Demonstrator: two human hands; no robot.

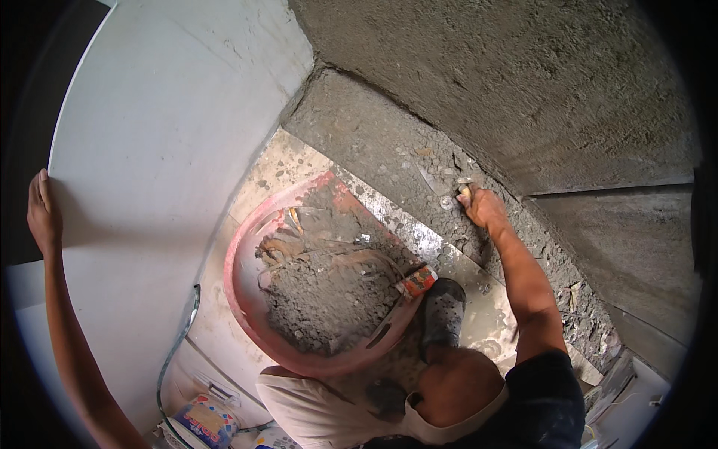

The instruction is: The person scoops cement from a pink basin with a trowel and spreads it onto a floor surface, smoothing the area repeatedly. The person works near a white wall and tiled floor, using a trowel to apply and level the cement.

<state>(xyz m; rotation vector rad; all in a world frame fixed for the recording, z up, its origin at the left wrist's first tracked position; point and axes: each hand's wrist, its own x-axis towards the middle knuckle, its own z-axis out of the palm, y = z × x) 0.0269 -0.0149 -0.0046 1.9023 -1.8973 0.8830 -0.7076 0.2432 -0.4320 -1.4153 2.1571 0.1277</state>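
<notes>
My right hand [483, 206] is closed around the pale yellowish handle of a trowel [429, 179]. The trowel's blade lies low over a strip of rough grey mortar [381, 120] at the foot of the wall. On the far left, my left hand [45, 213] grips the edge of a smooth white wall [172, 127]; part of its fingers is hidden. Between my arms stands a worn pink tub [241, 299], with a heap of damp grey mortar [321, 299] in it. An orange-and-white object [419, 281], its kind unclear, rests at the tub's right rim.
Rough grey render covers the wall [516, 82] at the upper right. My bent knee [458, 385] and grey clog [446, 299] are close to the tub. A green hose [173, 352] hangs at the lower left, near a printed bucket [203, 420]. Mortar spatters the pale floor tiles [288, 159].
</notes>
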